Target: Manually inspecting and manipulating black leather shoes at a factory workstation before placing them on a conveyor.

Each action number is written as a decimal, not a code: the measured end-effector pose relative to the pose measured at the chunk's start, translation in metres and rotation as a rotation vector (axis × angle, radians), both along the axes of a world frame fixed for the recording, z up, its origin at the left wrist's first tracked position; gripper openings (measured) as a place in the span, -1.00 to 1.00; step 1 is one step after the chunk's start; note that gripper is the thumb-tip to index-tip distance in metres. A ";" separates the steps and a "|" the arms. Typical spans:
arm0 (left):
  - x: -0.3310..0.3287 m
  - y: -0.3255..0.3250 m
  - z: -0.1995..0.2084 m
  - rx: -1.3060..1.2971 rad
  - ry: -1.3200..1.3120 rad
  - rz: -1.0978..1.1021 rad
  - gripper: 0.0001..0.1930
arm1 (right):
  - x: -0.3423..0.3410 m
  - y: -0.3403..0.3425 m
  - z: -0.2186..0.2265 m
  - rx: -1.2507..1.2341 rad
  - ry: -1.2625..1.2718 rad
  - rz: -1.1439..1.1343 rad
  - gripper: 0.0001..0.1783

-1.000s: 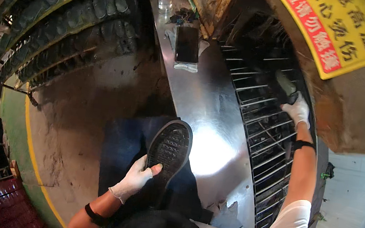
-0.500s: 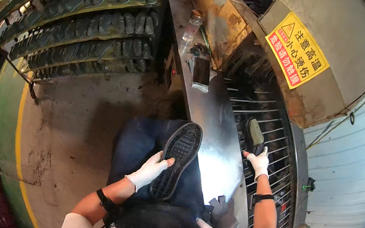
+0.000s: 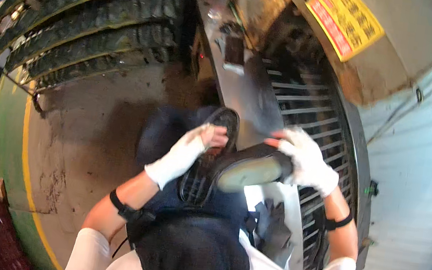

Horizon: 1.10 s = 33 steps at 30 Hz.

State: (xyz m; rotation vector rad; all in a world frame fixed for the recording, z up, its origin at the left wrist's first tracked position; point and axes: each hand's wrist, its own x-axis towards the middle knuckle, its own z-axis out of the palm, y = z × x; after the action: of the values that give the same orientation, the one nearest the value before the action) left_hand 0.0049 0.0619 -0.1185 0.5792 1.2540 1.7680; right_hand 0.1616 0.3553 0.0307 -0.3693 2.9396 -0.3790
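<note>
Racks of dark shoe soles (image 3: 93, 24) lined the far side of the stained concrete floor (image 3: 83, 133), and a shiny metal surface (image 3: 249, 98) ran beside a slatted conveyor grate (image 3: 312, 115) under a yellow warning sign (image 3: 345, 18). Seated close to that surface, the person wore white gloves on both hands. The left hand (image 3: 192, 145) lay over a black sole (image 3: 207, 161) resting on the lap, its fingers (image 3: 217, 135) curled narrowly around the sole's upper edge, tread showing just below them. The right hand (image 3: 306, 159) gripped a second dark shoe piece (image 3: 250, 167) with a pale inner face, fingers (image 3: 281, 141) wrapped tight over its end. That piece sat just beside the left-hand sole, apparently touching it, between the two hands.
</note>
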 end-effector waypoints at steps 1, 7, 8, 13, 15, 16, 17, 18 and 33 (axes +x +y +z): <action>0.000 0.011 0.001 0.043 -0.299 -0.061 -0.15 | -0.015 -0.019 0.014 0.014 0.083 0.228 0.07; -0.003 0.008 0.034 0.225 -0.493 -0.157 0.06 | 0.001 -0.072 -0.053 -0.726 0.129 -0.613 -0.37; 0.001 0.006 0.039 0.283 -0.586 -0.128 0.09 | 0.009 -0.078 -0.071 -1.143 -0.074 -0.642 -0.37; 0.004 0.008 0.043 0.337 -0.563 0.013 0.18 | 0.004 -0.162 -0.062 -2.033 -0.378 -0.708 -0.20; -0.018 0.008 0.024 0.175 -0.518 0.172 -0.06 | 0.001 -0.152 -0.063 -2.065 -0.449 -0.704 -0.19; -0.036 0.017 -0.001 0.146 -0.307 0.204 -0.26 | -0.003 -0.152 -0.058 -2.050 -0.437 -0.708 -0.19; -0.048 0.026 -0.021 0.119 -0.102 0.236 -0.46 | -0.006 -0.153 -0.052 -2.029 -0.394 -0.809 -0.20; -0.048 0.035 -0.024 0.138 -0.116 0.216 -0.46 | -0.004 -0.147 -0.049 -2.005 -0.337 -0.921 -0.21; -0.066 -0.010 0.068 0.329 -0.171 0.186 -0.37 | -0.018 -0.156 -0.078 -2.021 -0.398 -0.851 -0.19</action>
State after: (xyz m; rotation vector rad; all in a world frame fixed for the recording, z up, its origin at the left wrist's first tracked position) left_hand -0.0607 0.0516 -0.0503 0.4939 0.9301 2.1528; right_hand 0.1437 0.1996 -0.0471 0.7303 1.0965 -2.7468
